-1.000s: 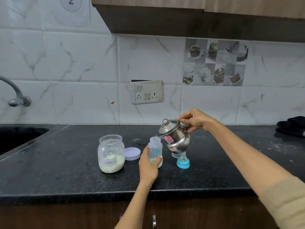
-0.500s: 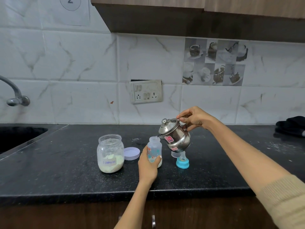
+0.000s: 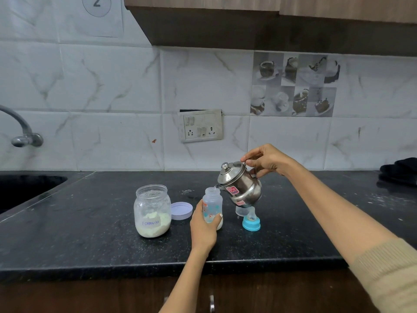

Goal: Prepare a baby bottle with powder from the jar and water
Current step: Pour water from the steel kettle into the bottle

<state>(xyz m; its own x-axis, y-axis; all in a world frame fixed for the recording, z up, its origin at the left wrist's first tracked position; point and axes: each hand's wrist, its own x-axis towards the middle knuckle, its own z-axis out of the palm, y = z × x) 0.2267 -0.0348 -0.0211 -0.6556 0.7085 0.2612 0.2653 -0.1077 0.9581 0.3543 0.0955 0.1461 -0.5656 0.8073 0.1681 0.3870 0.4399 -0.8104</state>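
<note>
A small clear baby bottle (image 3: 212, 203) with coloured prints stands uncapped on the black counter (image 3: 90, 233), and my left hand (image 3: 204, 229) grips its lower half. My right hand (image 3: 266, 160) holds a steel kettle (image 3: 240, 185) by its handle, tilted left with the spout at the bottle's mouth. Left of the bottle stands an open glass jar (image 3: 152, 211) labelled "Formula", with pale powder in its bottom. Its lilac lid (image 3: 181, 210) lies beside it. The blue bottle ring with teat (image 3: 251, 222) rests right of the bottle, under the kettle.
A clear bottle cap (image 3: 241, 211) sits behind the teat. A sink (image 3: 24, 188) and tap (image 3: 22, 132) are at the far left. A dark cloth (image 3: 399, 171) lies at the right end. A switch and socket plate (image 3: 200, 125) is on the tiled wall.
The kettle has tipped a little further toward the bottle, with my right hand raised slightly. My left hand and the bottle stay in place.
</note>
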